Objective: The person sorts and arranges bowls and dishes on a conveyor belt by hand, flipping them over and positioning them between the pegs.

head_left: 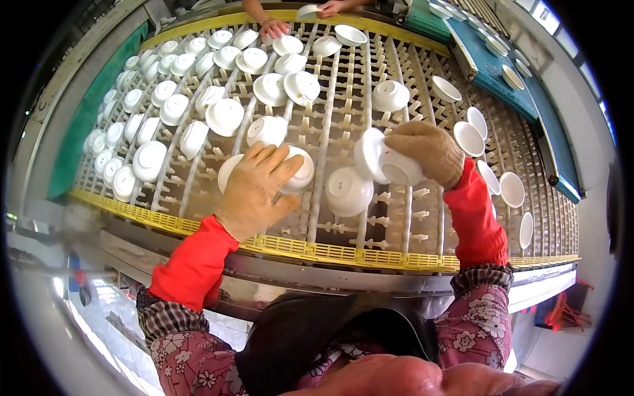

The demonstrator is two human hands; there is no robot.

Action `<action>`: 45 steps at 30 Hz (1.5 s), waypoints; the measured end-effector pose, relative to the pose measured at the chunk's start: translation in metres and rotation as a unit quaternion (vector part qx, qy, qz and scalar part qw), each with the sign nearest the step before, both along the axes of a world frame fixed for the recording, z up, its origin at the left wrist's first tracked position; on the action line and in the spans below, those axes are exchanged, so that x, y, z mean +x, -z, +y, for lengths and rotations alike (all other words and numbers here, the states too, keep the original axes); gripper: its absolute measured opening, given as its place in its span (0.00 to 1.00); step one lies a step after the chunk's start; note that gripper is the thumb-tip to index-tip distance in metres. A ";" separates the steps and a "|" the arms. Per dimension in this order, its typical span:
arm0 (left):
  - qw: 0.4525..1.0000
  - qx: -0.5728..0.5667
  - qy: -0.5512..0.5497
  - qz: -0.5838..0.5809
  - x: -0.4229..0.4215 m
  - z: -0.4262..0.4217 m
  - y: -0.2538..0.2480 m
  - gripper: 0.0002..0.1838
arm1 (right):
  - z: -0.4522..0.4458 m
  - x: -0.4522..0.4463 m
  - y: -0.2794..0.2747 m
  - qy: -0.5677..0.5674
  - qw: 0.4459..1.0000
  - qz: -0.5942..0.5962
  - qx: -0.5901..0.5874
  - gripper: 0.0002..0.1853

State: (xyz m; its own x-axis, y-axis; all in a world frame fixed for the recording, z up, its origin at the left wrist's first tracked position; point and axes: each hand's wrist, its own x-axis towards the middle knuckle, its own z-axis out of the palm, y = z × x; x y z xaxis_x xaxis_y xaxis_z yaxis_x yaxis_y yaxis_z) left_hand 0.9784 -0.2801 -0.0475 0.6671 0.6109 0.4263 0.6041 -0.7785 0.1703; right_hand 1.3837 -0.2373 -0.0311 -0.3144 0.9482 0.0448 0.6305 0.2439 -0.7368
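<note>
Tan work gloves cover both of my hands. My left hand point(259, 191) is spread over the rack, its fingers apart between a white bowl point(302, 169) on its right and another partly hidden bowl point(226, 173) on its left. Whether it touches them I cannot tell. My right hand point(428, 152) is closed on a tilted white bowl point(400, 167). Against that bowl leans a second tilted white bowl point(370, 156), and just below it an upside-down bowl point(349, 192) rests on the pegs.
The pegged conveyor point(422, 218) has yellow edging point(317, 252) along my side. Several upturned bowls point(224, 117) crowd its left half; others point(512, 189) stand tilted at right. Across from me, another person's hand point(274, 28) touches the rack. A blue-green belt point(522, 99) carries bowls.
</note>
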 end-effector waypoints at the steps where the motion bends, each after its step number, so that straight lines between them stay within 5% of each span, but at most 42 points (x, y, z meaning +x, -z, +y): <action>1: 1.000 0.006 0.016 -0.005 0.004 0.000 -0.002 0.35 | -0.004 -0.024 -0.025 0.027 0.998 0.030 -0.040 0.26; 3: 1.000 0.012 0.024 -0.015 0.009 -0.002 -0.002 0.35 | 0.011 -0.046 -0.027 -0.018 0.984 -0.028 0.174 0.27; 4: 0.999 0.015 0.029 -0.020 0.011 -0.003 -0.002 0.35 | 0.030 -0.050 -0.019 -0.086 0.898 -0.113 0.416 0.29; 5: 0.999 0.012 0.032 -0.016 0.013 -0.004 -0.002 0.36 | 0.036 -0.062 -0.022 -0.081 0.902 -0.090 0.414 0.35; 8: 0.999 -0.013 0.036 -0.005 0.017 -0.008 -0.006 0.36 | 0.068 -0.072 0.009 -0.069 0.932 -0.066 0.349 0.30; 10: 0.998 -0.055 0.026 -0.005 0.020 -0.013 -0.006 0.35 | 0.060 -0.056 0.036 0.030 0.964 0.103 0.244 0.26; 12: 1.000 -0.013 0.017 -0.018 0.030 -0.014 -0.002 0.34 | 0.036 -0.039 0.032 0.135 0.915 0.379 -0.003 0.25; 13: 1.000 0.005 0.017 -0.020 0.035 -0.012 0.001 0.34 | 0.032 -0.019 0.033 0.165 0.958 0.222 0.080 0.24; 15: 0.998 0.045 0.046 -0.026 0.064 -0.002 0.008 0.33 | 0.026 0.038 0.037 0.155 0.955 -0.120 0.221 0.27; 18: 0.998 0.008 0.049 0.047 0.120 0.015 0.015 0.30 | 0.035 0.093 0.024 0.214 0.895 -0.392 0.003 0.33; 22: 0.997 -0.009 -0.042 0.059 0.162 0.058 0.039 0.31 | 0.037 0.172 0.084 0.317 0.883 -0.348 -0.005 0.27; 26: 0.992 0.099 -0.029 0.070 0.171 0.052 0.024 0.32 | 0.040 0.222 0.125 0.125 0.857 -0.471 0.169 0.22; 27: 0.983 0.178 -0.018 0.045 0.175 0.050 0.023 0.28 | 0.042 0.221 0.130 0.100 0.869 -0.432 0.217 0.23; 29: 0.988 0.148 0.006 0.037 0.188 0.046 0.022 0.23 | 0.044 0.208 0.129 0.073 0.901 -0.316 0.287 0.26; 31: 0.981 0.177 0.010 0.080 0.214 0.055 0.038 0.16 | 0.040 0.173 0.098 0.085 0.910 -0.239 0.328 0.31; 34: 0.996 0.018 -0.013 0.082 0.235 0.060 0.052 0.15 | 0.044 0.066 0.022 0.084 0.922 -0.125 0.356 0.33; 35: 0.992 0.106 -0.022 0.071 0.242 0.069 0.070 0.15 | 0.046 0.027 -0.003 0.067 0.925 -0.064 0.369 0.32; 38: 0.953 -0.130 -0.064 0.267 0.247 0.063 0.040 0.15 | 0.048 -0.070 -0.021 -0.082 0.951 0.238 0.180 0.28; 39: 0.975 -0.083 -0.076 0.192 0.251 0.075 0.092 0.16 | 0.049 -0.095 -0.026 -0.136 0.928 0.341 0.065 0.26; 41: 0.997 0.023 -0.069 0.031 0.252 0.097 0.175 0.18 | 0.057 -0.098 -0.022 -0.161 0.950 0.155 0.220 0.22; 42: 0.997 0.024 -0.073 0.020 0.248 0.092 0.155 0.17 | 0.061 -0.099 -0.020 -0.162 0.937 0.072 0.300 0.20; 45: 0.995 -0.005 -0.090 -0.033 0.240 0.080 0.089 0.14 | 0.018 -0.062 -0.010 -0.091 0.960 0.213 0.159 0.22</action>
State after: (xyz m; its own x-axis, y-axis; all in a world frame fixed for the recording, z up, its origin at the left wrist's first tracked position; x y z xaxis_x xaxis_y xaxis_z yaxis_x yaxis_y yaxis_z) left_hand 1.2180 -0.1997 -0.1362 0.5172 0.7223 0.4591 0.7209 -0.6568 0.2210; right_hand 1.3216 -0.2195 -0.0213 -0.3630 0.7962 0.4841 0.2146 0.5770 -0.7880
